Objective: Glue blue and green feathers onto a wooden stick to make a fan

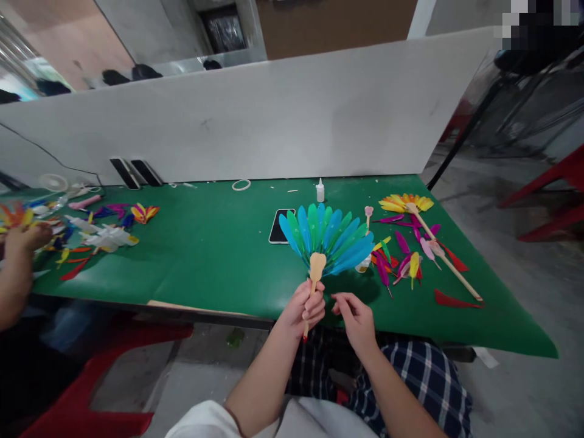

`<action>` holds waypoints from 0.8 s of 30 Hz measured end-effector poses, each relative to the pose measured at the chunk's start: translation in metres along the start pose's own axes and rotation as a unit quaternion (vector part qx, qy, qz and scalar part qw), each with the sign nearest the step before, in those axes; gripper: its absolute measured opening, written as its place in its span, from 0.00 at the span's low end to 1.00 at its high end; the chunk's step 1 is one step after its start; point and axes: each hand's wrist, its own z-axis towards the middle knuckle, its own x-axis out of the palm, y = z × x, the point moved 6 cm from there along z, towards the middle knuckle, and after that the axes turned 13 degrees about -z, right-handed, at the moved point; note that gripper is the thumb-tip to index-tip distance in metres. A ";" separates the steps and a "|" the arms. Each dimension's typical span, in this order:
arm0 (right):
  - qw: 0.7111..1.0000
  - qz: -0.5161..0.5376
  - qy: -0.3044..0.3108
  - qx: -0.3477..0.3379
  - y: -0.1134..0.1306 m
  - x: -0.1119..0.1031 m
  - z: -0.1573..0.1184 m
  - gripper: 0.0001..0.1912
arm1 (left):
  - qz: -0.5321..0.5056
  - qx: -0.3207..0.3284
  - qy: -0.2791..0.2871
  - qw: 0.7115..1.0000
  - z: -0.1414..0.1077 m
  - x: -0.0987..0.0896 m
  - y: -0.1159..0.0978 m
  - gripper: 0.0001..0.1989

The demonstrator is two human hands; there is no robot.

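Observation:
My left hand [306,309] is closed around the thin wooden handle of a feather fan [325,234], held upright above the table's front edge. Its blue and green feathers spread in an arc above a pale wooden plate, and a bit of red shows at the handle's lower end. Just to the right, my right hand [358,322] is loosely curled, apart from the fan, with nothing visible in its fingers. Behind the fan, a smartphone [277,227] lies on the table, partly hidden by the feathers. A small white bottle [320,191] stands farther back.
On the green table [219,243], loose feathers [404,243] and a yellow-orange feather fan [406,202] with a long handle lie at right. A red tassel [456,299] lies nearby. At far left, another person's hand [27,237] is over more feathers. A white partition [274,121] rises behind.

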 end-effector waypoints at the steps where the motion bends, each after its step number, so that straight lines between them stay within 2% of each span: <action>1: 1.000 -0.021 0.006 -0.019 0.001 0.002 0.000 0.10 | -0.002 0.002 0.000 1.000 0.000 0.000 0.000 0.11; 7: 0.982 -0.129 0.003 -0.136 0.011 0.008 -0.004 0.08 | -0.004 0.017 -0.026 1.000 0.000 0.000 -0.004 0.12; 18: 0.974 -0.163 0.007 -0.160 0.015 0.012 -0.005 0.09 | -0.008 0.025 -0.058 0.998 -0.004 -0.015 -0.008 0.12; 24: 0.971 -0.171 0.008 -0.167 0.015 0.012 -0.006 0.10 | -0.016 0.020 -0.047 0.999 -0.004 -0.011 -0.005 0.12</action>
